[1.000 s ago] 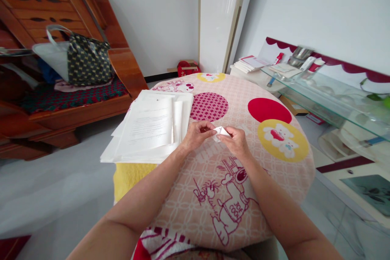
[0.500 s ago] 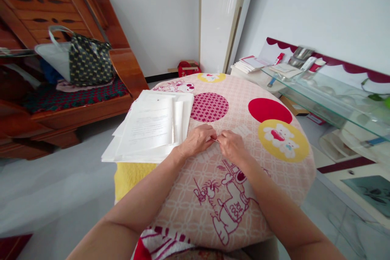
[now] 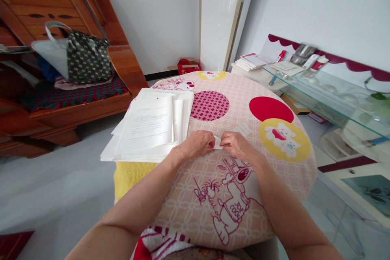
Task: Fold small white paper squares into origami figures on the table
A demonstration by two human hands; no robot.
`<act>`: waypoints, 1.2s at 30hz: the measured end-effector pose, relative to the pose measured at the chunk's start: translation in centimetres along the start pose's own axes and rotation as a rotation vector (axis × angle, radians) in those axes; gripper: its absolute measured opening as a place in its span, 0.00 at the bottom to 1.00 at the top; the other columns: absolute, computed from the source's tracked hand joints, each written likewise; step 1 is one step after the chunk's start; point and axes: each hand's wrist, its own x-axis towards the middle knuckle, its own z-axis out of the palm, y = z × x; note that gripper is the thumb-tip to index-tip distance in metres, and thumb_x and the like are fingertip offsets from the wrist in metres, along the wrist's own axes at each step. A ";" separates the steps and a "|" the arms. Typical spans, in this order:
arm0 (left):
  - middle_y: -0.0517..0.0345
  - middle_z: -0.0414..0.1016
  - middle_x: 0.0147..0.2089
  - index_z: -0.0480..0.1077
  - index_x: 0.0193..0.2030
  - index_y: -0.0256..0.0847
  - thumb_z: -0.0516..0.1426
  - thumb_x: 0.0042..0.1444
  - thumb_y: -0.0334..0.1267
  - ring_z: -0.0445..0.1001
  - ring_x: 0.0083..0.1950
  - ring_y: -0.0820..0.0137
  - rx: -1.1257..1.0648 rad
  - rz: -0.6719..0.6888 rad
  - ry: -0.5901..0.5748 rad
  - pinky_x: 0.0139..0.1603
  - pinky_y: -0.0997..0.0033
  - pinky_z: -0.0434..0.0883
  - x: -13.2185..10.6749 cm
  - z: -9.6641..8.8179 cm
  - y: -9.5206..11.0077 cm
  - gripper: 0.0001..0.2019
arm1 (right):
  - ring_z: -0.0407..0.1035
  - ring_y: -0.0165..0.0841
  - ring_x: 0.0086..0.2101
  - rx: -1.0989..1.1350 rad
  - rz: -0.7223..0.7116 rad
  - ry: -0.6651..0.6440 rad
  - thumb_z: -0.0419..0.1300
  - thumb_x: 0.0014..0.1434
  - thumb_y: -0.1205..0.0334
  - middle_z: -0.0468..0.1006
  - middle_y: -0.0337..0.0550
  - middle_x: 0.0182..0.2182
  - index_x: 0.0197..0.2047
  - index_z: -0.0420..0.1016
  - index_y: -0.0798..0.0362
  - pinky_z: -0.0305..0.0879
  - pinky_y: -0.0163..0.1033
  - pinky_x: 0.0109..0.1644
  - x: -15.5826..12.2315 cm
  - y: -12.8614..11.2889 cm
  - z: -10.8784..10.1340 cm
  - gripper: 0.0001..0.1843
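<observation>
Between my hands a small piece of white paper [image 3: 217, 143] shows, mostly covered by my fingers. My left hand [image 3: 198, 143] pinches its left end, with the fingers curled. At the other end, my right hand [image 3: 239, 145] has its thumb and fingers closed on the paper. Both hands rest low over the patterned tablecloth [image 3: 195, 187]. Left of my left hand lies a stack of white paper sheets [image 3: 149, 124], the top one printed with lines of text.
A wooden bench [image 3: 122, 69] with a dark patterned bag [image 3: 88, 59] stands at the left. Along the right is a glass shelf [image 3: 329, 97] holding several items. A tall white air conditioner [image 3: 217, 24] stands behind the table, near a red bag [image 3: 187, 66].
Both hands have come slightly nearer to me and a little apart. More of the white paper now shows between them, where only a thin edge was visible.
</observation>
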 end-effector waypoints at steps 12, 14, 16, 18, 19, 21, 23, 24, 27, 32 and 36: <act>0.64 0.67 0.17 0.72 0.19 0.38 0.58 0.50 0.36 0.62 0.23 0.76 -0.318 -0.188 0.036 0.26 0.74 0.53 0.3 -0.1 -1.1 0.11 | 0.62 0.29 0.22 0.107 0.272 0.124 0.63 0.52 0.67 0.71 0.37 0.18 0.21 0.78 0.52 0.51 0.36 0.28 -0.3 1.5 -0.3 0.10; 0.65 0.63 0.16 0.69 0.16 0.38 0.58 0.49 0.36 0.59 0.22 0.77 -0.320 -0.211 0.052 0.26 0.74 0.51 0.4 -0.2 -1.0 0.12 | 0.60 0.28 0.20 0.140 0.328 0.124 0.62 0.53 0.66 0.69 0.36 0.15 0.20 0.77 0.52 0.49 0.36 0.26 -0.3 1.6 -0.2 0.11; 0.66 0.61 0.15 0.68 0.15 0.38 0.59 0.49 0.35 0.58 0.21 0.77 -0.324 -0.252 0.049 0.27 0.73 0.51 0.5 -0.4 -1.0 0.13 | 0.60 0.27 0.19 0.179 0.378 0.123 0.61 0.53 0.66 0.69 0.36 0.14 0.19 0.75 0.52 0.49 0.35 0.25 -0.1 1.7 0.0 0.12; 0.65 0.62 0.15 0.68 0.15 0.38 0.60 0.48 0.34 0.59 0.21 0.77 -0.334 -0.303 0.019 0.27 0.72 0.52 0.5 -0.6 -0.9 0.14 | 0.60 0.27 0.18 0.209 0.428 0.122 0.61 0.53 0.66 0.70 0.36 0.14 0.19 0.75 0.52 0.49 0.35 0.24 0.0 1.8 0.2 0.12; 0.64 0.62 0.15 0.68 0.14 0.38 0.60 0.49 0.34 0.59 0.21 0.76 -0.334 -0.329 0.000 0.27 0.72 0.52 0.5 -0.6 -0.9 0.14 | 0.60 0.27 0.17 0.221 0.446 0.124 0.61 0.53 0.65 0.70 0.36 0.14 0.19 0.74 0.52 0.49 0.35 0.23 0.1 1.9 0.3 0.12; 0.63 0.64 0.15 0.69 0.15 0.38 0.60 0.49 0.35 0.60 0.21 0.75 -0.312 -0.372 -0.032 0.27 0.71 0.53 0.6 -0.7 -0.9 0.14 | 0.60 0.27 0.17 0.239 0.466 0.139 0.62 0.53 0.64 0.70 0.36 0.13 0.18 0.74 0.52 0.49 0.34 0.23 0.1 2.1 0.6 0.12; 0.62 0.64 0.15 0.70 0.16 0.38 0.60 0.50 0.35 0.61 0.21 0.74 -0.266 -0.390 -0.040 0.28 0.71 0.54 0.6 -0.7 -0.8 0.14 | 0.60 0.27 0.17 0.235 0.478 0.156 0.63 0.53 0.64 0.70 0.36 0.13 0.18 0.74 0.52 0.50 0.34 0.23 0.2 2.2 0.8 0.12; 0.62 0.65 0.16 0.71 0.16 0.38 0.60 0.50 0.35 0.61 0.22 0.74 -0.240 -0.388 -0.034 0.28 0.71 0.54 0.6 -0.6 -0.8 0.13 | 0.61 0.27 0.17 0.225 0.487 0.162 0.63 0.52 0.64 0.70 0.35 0.13 0.19 0.74 0.52 0.50 0.34 0.23 0.3 2.1 0.9 0.12; 0.62 0.67 0.17 0.73 0.18 0.38 0.61 0.51 0.36 0.62 0.23 0.74 -0.167 -0.372 -0.001 0.28 0.71 0.55 0.7 -0.3 -0.9 0.12 | 0.62 0.28 0.18 0.190 0.528 0.169 0.64 0.52 0.64 0.70 0.35 0.14 0.19 0.75 0.52 0.51 0.35 0.24 0.4 1.9 0.9 0.11; 0.59 0.72 0.22 0.77 0.23 0.37 0.60 0.52 0.37 0.66 0.25 0.72 -0.064 -0.417 -0.047 0.29 0.71 0.56 1.0 -0.1 -0.6 0.10 | 0.62 0.28 0.18 0.143 0.567 0.152 0.65 0.52 0.65 0.70 0.36 0.14 0.21 0.76 0.53 0.50 0.35 0.24 0.7 1.4 0.7 0.09; 0.57 0.75 0.26 0.79 0.28 0.37 0.58 0.54 0.36 0.69 0.28 0.71 0.030 -0.424 -0.082 0.33 0.71 0.60 1.1 -0.3 -0.1 0.10 | 0.63 0.28 0.20 0.081 0.574 0.108 0.63 0.54 0.65 0.71 0.37 0.16 0.24 0.78 0.55 0.52 0.34 0.26 0.8 1.1 0.5 0.08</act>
